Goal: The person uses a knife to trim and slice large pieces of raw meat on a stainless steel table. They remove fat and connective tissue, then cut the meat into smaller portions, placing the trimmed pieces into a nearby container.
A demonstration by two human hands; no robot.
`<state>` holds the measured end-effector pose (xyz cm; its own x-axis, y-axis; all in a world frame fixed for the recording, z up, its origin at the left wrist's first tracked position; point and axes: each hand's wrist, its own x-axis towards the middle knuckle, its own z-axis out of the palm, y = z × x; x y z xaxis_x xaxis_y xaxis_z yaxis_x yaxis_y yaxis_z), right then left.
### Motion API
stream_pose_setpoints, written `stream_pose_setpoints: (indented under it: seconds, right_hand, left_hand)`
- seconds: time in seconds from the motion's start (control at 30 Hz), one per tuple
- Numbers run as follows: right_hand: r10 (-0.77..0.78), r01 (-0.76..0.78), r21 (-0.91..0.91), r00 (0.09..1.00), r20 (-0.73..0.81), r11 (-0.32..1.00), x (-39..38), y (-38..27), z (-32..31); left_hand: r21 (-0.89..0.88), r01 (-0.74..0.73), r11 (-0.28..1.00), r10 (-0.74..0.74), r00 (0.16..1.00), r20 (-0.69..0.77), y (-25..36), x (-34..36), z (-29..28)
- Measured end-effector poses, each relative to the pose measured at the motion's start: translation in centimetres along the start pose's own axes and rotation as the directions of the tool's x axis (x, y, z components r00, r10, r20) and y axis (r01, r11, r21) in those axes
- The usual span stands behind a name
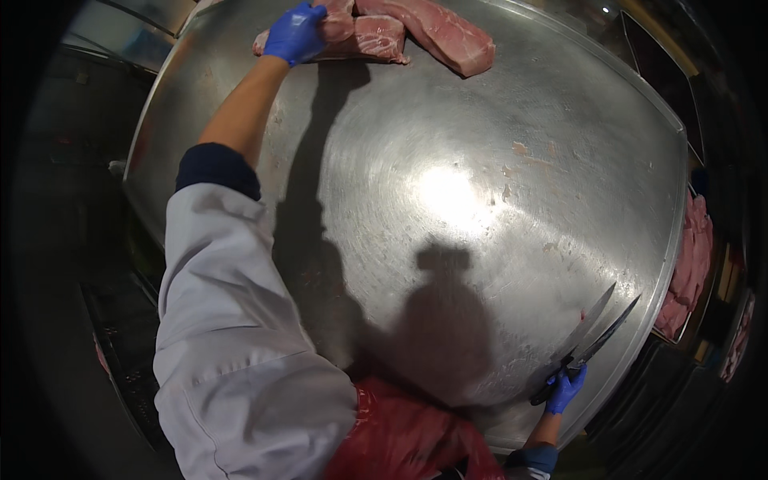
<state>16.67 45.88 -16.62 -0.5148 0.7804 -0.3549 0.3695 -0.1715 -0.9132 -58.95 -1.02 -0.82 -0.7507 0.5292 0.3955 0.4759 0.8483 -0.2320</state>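
My left hand [296, 36], in a blue glove, reaches to the far edge of the metal table [384, 152]. Its fingers are closed on a piece of raw pink meat [338, 26]. Under and beside that lies another cut of meat [376, 38], and a long slab of meat [448, 36] sits just to the right. At the lower right, my right hand [566, 390], also gloved in blue, grips a black-handled knife [610, 330] pointing away from me. A second blade shape [590, 317] runs alongside; whether it is another knife or a reflection I cannot tell.
Beyond the table's raised right rim [670, 264], a tray holds more pink meat [690, 264]. Small meat scraps [520, 148] stick to the tabletop. My red apron [408, 436] is against the near edge.
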Motion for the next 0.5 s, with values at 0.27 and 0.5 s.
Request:
stream_pose_setpoints:
  seconds: [0.27, 0.5]
  right_hand:
    - [0.026, -0.025, 0.086, 1.0, -0.017, 0.996, 0.7, 1.6, -0.6]
    - [-0.015, -0.017, 0.218, 0.989, 0.144, 0.976, 0.8, 0.9, -0.1]
  left_hand:
    - [-0.159, -0.185, 0.97, 0.165, 0.978, -0.128, 2.1, -5.6, -20.2]
    - [-0.484, -0.101, 0.869, 0.204, 0.965, 0.165, 7.0, -9.5, -40.4]
